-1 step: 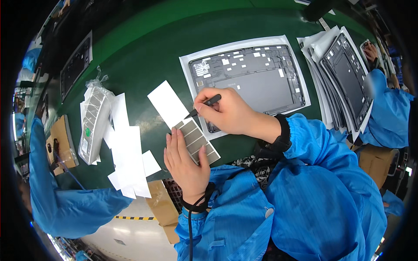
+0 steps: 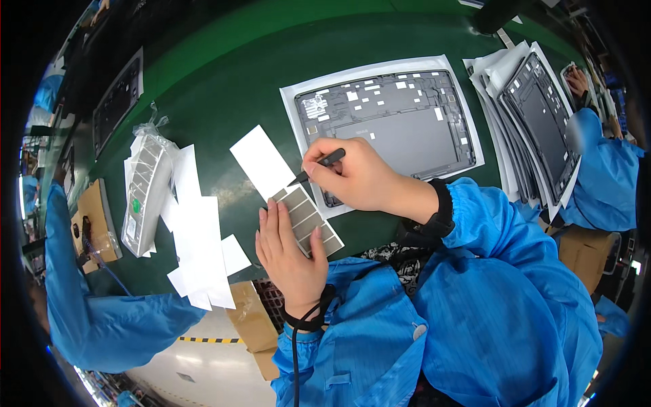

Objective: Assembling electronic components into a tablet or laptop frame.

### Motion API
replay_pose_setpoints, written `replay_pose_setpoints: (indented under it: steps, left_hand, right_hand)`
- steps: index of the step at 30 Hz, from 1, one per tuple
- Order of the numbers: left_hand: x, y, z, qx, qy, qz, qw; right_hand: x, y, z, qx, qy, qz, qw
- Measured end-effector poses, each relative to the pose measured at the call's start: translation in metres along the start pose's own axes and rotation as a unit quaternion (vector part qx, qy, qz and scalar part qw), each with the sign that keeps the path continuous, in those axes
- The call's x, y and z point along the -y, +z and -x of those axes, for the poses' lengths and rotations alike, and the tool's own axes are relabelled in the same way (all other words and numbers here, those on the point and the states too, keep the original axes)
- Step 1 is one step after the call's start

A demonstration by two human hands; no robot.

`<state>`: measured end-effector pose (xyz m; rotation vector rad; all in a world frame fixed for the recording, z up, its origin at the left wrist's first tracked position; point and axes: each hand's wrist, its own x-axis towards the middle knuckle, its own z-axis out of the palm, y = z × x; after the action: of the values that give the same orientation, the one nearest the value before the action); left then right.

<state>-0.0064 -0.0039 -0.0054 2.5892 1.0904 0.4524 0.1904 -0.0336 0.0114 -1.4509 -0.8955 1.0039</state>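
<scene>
Since the left hand (image 2: 291, 261) lies flat with its fingers along one long edge and its thumb spread over the near part, the white-backed rectangular sheet of grey-brown panels (image 2: 305, 220) is probably being kept from sliding; that grip is spread, pressing rather than pinching. The right hand (image 2: 356, 173) has its grip clamped on a slim black pointed tool (image 2: 330, 159), held low like a pen, presumably for fine control. Its tip is at the sheet's far edge, where a blank white rectangular sheet (image 2: 260, 159) begins; whether it touches, I cannot tell.

Beyond the hands, a dark grey tablet-shaped housing (image 2: 400, 139) rests inner side up on a white protective sheet (image 2: 287, 93), likely to spare it scratches from the green surface (image 2: 217, 102). More such housings lean in a stack (image 2: 536, 119) at right, interleaved with white sheets.

At left, a clear plastic bag (image 2: 152, 122), gathered at its far end, contains a thick bundle of panelled sheets (image 2: 150, 163) and bears a round green sticker (image 2: 136, 205). Loose white sheets (image 2: 200, 237) lie beside it.
</scene>
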Motion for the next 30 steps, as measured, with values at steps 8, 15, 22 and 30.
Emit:
replay_pose_setpoints:
  steps: [8,15,22,30]
  left_hand:
    - [0.002,-0.001,0.003,0.018,0.01,-0.01,1.0]
    - [0.003,-0.002,0.005,0.013,0.009,-0.016,1.0]
    - [0.002,-0.003,-0.005,0.025,0.017,0.032,0.999]
    - [-0.056,-0.024,-0.02,-0.011,0.082,0.011,0.997]
  right_hand:
    - [-0.007,0.007,0.0,0.003,-0.028,-0.04,0.999]
    - [0.008,0.006,0.002,0.048,-0.026,0.094,0.994]
    - [0.026,-0.029,0.031,-0.126,-0.03,-0.116,0.985]
    - [0.009,-0.171,0.134,-0.31,0.027,-0.032,0.95]
